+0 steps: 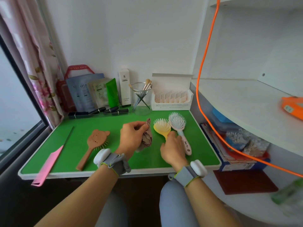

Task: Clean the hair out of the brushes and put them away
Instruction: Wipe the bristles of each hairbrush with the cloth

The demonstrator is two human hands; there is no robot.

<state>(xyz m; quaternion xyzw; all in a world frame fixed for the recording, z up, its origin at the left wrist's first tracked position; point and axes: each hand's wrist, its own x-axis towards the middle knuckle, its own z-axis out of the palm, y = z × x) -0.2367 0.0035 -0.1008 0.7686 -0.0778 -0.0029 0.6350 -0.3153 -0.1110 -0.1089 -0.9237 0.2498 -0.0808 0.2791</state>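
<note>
Reaching toward the yellow brush (pixel 162 128) at centre right of the frame, your right hand (pixel 172 149) has its fingers curled at the handle; whether that grip is closed on it, I cannot tell. Your left hand (pixel 131 136) is clenched around a crumpled brownish cloth (pixel 147 138), held close, probably ready for wiping. The blue brush (pixel 178 126) lies just beside the yellow one, bristles up for access. The bear-shaped brush (pixel 93 143) rests bristles down at centre left, near the pink comb (pixel 49 163) overhanging the green worktop (pixel 144 161).

Yellow brush (pixel 161 126), blue brush (pixel 178 125), bristles up; brown brush (pixel 94 143) face-down.
</note>
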